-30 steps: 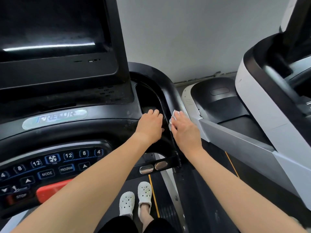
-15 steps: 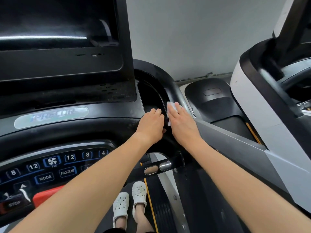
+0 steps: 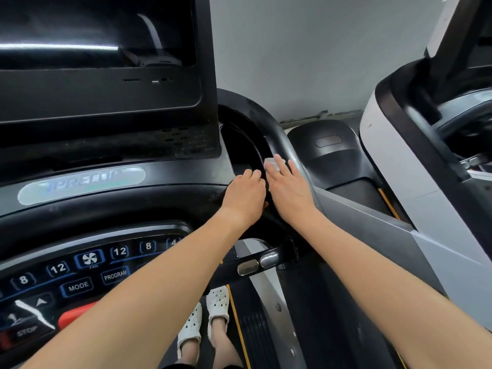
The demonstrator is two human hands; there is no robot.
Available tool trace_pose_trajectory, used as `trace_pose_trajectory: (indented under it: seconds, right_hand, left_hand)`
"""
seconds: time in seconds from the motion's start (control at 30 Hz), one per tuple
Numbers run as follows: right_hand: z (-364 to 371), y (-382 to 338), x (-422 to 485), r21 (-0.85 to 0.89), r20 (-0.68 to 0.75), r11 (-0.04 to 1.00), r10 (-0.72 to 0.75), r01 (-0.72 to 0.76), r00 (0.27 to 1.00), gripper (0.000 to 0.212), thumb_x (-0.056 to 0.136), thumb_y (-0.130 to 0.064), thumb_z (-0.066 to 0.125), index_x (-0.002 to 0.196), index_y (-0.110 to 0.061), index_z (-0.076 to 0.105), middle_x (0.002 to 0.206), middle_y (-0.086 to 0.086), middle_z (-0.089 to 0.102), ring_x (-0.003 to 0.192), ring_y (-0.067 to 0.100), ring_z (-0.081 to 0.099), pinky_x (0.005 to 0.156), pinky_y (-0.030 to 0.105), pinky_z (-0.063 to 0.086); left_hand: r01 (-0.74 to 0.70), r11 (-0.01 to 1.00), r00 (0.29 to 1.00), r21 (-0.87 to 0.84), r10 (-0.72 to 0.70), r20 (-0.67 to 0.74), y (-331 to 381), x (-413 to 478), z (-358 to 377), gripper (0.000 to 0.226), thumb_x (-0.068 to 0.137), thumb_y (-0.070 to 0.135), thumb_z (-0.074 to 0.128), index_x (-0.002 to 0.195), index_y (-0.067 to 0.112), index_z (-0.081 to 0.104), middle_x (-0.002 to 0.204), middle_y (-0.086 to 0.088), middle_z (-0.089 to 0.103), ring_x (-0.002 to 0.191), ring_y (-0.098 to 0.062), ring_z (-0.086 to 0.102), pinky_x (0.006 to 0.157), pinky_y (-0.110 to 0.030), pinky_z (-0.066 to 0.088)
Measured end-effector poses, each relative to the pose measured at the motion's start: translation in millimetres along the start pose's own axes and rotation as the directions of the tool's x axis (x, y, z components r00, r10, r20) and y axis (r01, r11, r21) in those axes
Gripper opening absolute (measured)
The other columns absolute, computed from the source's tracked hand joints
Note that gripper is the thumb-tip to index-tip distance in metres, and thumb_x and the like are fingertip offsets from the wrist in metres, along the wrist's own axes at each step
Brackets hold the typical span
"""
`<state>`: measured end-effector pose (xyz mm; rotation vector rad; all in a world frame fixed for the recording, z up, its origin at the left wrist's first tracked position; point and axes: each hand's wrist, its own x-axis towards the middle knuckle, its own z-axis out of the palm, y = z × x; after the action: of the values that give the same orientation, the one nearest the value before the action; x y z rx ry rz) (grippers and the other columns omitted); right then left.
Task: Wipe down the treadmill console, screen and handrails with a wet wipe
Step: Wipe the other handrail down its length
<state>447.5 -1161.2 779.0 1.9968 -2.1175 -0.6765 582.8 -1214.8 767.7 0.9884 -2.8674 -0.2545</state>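
Scene: a person on a treadmill, both arms reaching out below and to the right of the screen [image 3: 93,30]
Right hand [image 3: 290,190]: flat, fingers straight, pressing the wipe [image 3: 271,163] onto the handrail [image 3: 279,139]
Wipe: white, bunched under the fingertips on the rail's inner curve, right of the screen's lower corner
Left hand [image 3: 246,194]: just beside the right, fingers curled over the console [image 3: 186,193] edge, seemingly as a brace
Step in hand: the right handrail, by the look of it
Done so far: hard to judge; neither screen nor console plainly shows whether it has been wiped
Left to do: likely the rest of this rail, and the far rail left of the screen, which is out of view
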Motion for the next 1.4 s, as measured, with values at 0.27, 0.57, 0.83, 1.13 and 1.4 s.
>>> trace_pose_trajectory:
  seconds: [0.27,0.57,0.83,1.13,1.4]
  right_hand:
    - [12,-3,-10,0.132,-0.091,0.989,0.071,-0.059,0.993,0.057,0.091,-0.015,0.064,0.145,-0.008,0.051,0.159,0.001,0.038,0.154,0.029,0.021,0.125,0.046,0.019]
    - [18,-12,-51,0.409,-0.112,0.884,0.296,-0.227,0.949,0.069,0.092,0.003,0.059,0.154,-0.011,0.034,0.164,0.009,0.028,0.151,0.030,0.029,0.121,0.041,0.032]
    - [12,-16,-74,0.532,-0.131,0.795,0.416,-0.290,0.900,0.049,0.096,0.003,0.059,0.143,-0.004,0.048,0.148,0.016,0.053,0.137,0.029,0.052,0.109,0.034,0.045]
    - [11,-13,-61,0.651,-0.020,0.658,0.513,-0.378,0.858,0.042,0.108,-0.019,0.032,0.147,-0.006,0.040,0.158,0.011,0.037,0.148,0.026,0.033,0.113,0.041,0.040]
    - [16,-8,-88,0.679,-0.048,0.652,0.498,-0.338,0.866,0.041,0.107,-0.014,0.041,0.147,-0.007,0.045,0.157,0.012,0.041,0.147,0.028,0.036,0.117,0.033,0.031]
  left_hand:
    - [-0.024,1.000,1.000,0.011,0.024,-0.015,-3,0,6,0.041,0.099,0.042,0.059,0.124,0.010,0.061,0.123,-0.006,0.053,0.113,-0.023,0.049,0.095,-0.036,0.044]
    - [-0.006,1.000,1.000,0.009,0.006,0.008,1,-2,0,0.039,0.098,0.042,0.060,0.121,0.011,0.062,0.122,-0.006,0.054,0.112,-0.023,0.049,0.093,-0.035,0.043]
    - [-0.002,1.000,1.000,0.029,0.002,-0.009,4,-3,4,0.030,0.098,0.036,0.059,0.116,0.012,0.063,0.116,-0.005,0.054,0.107,-0.024,0.049,0.088,-0.035,0.042]
    - [0.037,0.999,0.999,0.041,-0.036,-0.015,11,-7,12,0.026,0.093,0.031,0.059,0.109,0.011,0.063,0.109,-0.006,0.055,0.100,-0.024,0.049,0.090,-0.036,0.042]
    - [0.091,0.994,0.996,0.062,-0.091,0.003,25,-13,16,0.030,0.089,0.029,0.061,0.114,0.011,0.060,0.117,-0.010,0.058,0.112,-0.030,0.053,0.112,-0.042,0.035]
